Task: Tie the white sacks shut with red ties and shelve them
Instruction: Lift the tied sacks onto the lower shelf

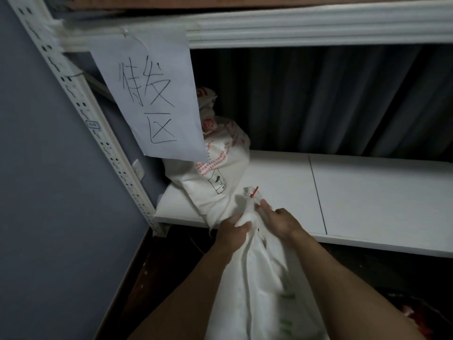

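A blue-grey wall fills the left side, and a white perforated upright runs along it and carries a white shelf that stretches off to the right. Behind the shelf hangs a dark, ribbed backing. A white beam crosses above, and a paper sign with handwritten black characters hangs from its left end.

At the far left of the shelf lies a white sack with red print, partly hidden by the sign.

In the near centre a person holds a second white sack. Its body hangs down in front of the shelf's near edge, between the two forearms, with faint green print on its right side. Its bunched neck rises over the shelf edge, just beside the near end of the printed sack; whether the two touch cannot be told. A red tie circles the top of the neck, with one short end sticking up to the right.

The left hand grips the neck from the left, its fingers curled tight around the gathered cloth. The right hand holds the neck from the right, slightly farther up. Its fingers close on the cloth, and one reaches up to just below the tie.

Below the shelf the floor is dark, and something red and blurred lies at the near right.
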